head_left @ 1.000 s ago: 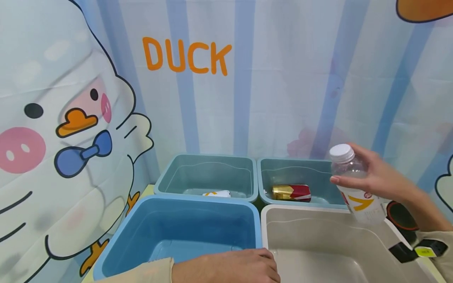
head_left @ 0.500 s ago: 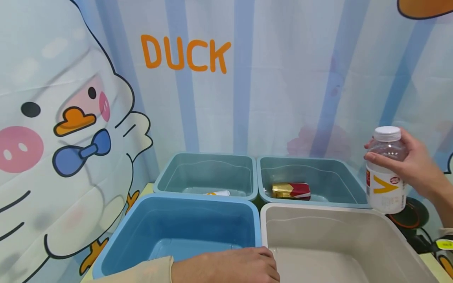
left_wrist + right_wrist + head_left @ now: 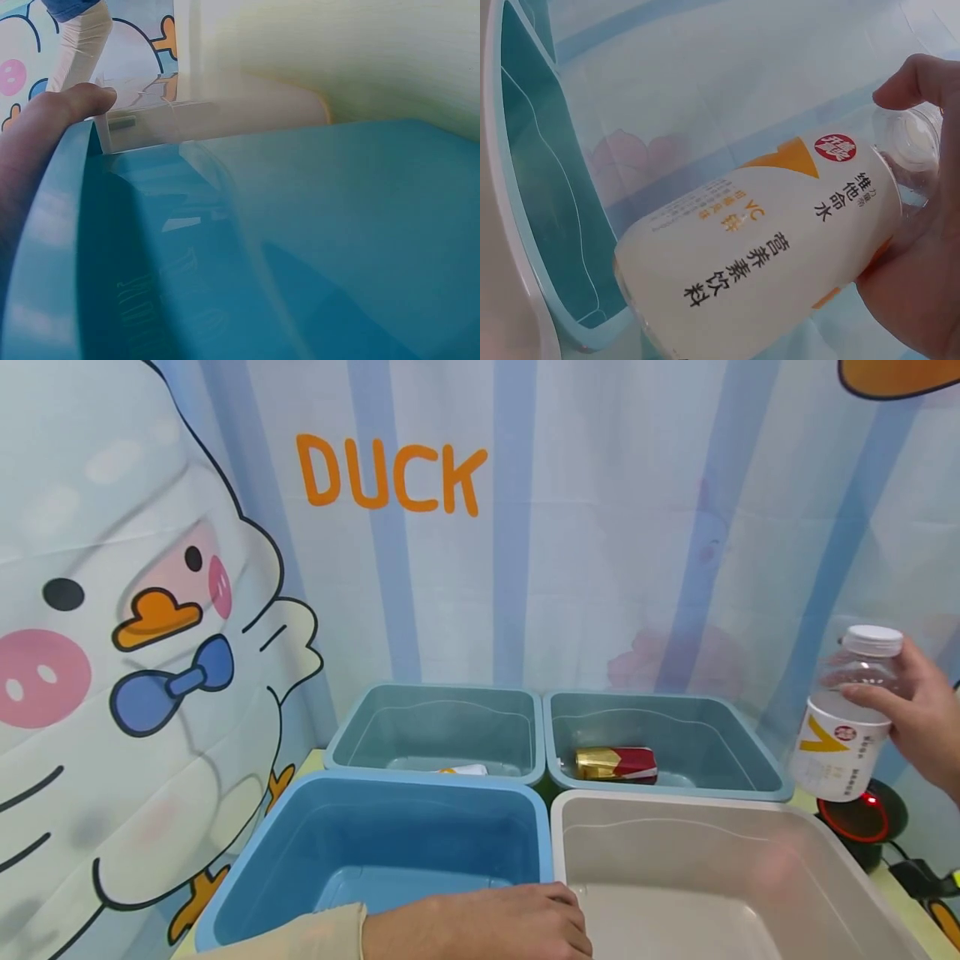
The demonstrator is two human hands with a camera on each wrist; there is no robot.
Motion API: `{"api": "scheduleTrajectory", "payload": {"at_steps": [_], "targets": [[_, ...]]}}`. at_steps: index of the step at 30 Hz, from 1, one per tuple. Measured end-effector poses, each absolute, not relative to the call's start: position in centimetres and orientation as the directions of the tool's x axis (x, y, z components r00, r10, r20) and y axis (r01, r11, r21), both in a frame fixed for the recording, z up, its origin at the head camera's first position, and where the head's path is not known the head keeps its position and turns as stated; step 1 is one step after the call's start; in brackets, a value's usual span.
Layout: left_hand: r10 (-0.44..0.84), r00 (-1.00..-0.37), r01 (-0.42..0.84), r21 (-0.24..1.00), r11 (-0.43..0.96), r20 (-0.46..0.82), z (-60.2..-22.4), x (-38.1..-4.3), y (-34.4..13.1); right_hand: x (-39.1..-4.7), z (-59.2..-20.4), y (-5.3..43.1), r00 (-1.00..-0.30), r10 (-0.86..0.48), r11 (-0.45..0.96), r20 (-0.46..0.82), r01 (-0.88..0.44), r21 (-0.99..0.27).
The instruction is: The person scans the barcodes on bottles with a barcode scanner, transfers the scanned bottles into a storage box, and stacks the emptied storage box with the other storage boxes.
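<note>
My right hand [image 3: 926, 714] holds a clear plastic drink bottle [image 3: 843, 739] by its upper part, beneath the white cap. Its white label bears a yellow mark and a red round logo. The bottle hangs slightly tilted, above the back right corner of the beige bin [image 3: 667, 806]. In the right wrist view the label of the bottle [image 3: 780, 255] fills the middle, with the thumb near the neck. My left hand [image 3: 502, 927] rests at the front, by the rim between the blue bin [image 3: 442, 781] and the beige bin. Its fingertips are hidden in the head view.
Behind stand two teal bins: the left one [image 3: 450, 689] has a white item [image 3: 468, 769] inside, the right one [image 3: 637, 702] a red and gold can [image 3: 617, 764]. A dark round device [image 3: 866, 818] with a red glow sits at the right. A duck-print curtain [image 3: 600, 527] hangs behind.
My right hand has carried the bottle to the right, away from over the beige bin toward its outer corner. A red glow now shows on the dark device. My left hand has stayed put.
</note>
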State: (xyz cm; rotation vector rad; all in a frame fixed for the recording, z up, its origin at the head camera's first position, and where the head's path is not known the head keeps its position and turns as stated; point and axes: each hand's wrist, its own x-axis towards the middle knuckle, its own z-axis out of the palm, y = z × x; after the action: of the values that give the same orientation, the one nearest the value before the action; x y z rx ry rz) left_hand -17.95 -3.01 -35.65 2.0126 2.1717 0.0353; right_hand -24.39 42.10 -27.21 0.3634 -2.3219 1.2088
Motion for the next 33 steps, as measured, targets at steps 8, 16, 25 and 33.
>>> {"api": "scheduleTrajectory", "payload": {"at_steps": [8, 16, 25, 33], "targets": [[0.990, -0.073, 0.986, 0.143, 0.090, -0.118, -35.7, -18.0, -3.1, -24.6, -28.0, 42.6, -0.855, 0.137, 0.673, 0.500, -0.290, -0.680], [0.992, -0.063, 0.987, 0.138, 0.078, -0.112, -35.8, -18.0, -3.1, -25.2, -29.4, 43.9, -0.855, 0.223, 0.663, 0.469, -0.219, -0.716], [0.991, -0.077, 0.983, 0.156, 0.094, -0.112, -35.8, -18.1, -3.0, -25.3, -30.9, 44.9, -0.858, 0.298, 0.627, 0.417, -0.154, -0.764], [0.992, -0.078, 0.982, 0.165, 0.094, -0.099, -36.0, -18.2, -3.1, -25.3, -32.5, 45.3, -0.850, 0.309, 0.604, 0.426, -0.170, -0.779]]}}
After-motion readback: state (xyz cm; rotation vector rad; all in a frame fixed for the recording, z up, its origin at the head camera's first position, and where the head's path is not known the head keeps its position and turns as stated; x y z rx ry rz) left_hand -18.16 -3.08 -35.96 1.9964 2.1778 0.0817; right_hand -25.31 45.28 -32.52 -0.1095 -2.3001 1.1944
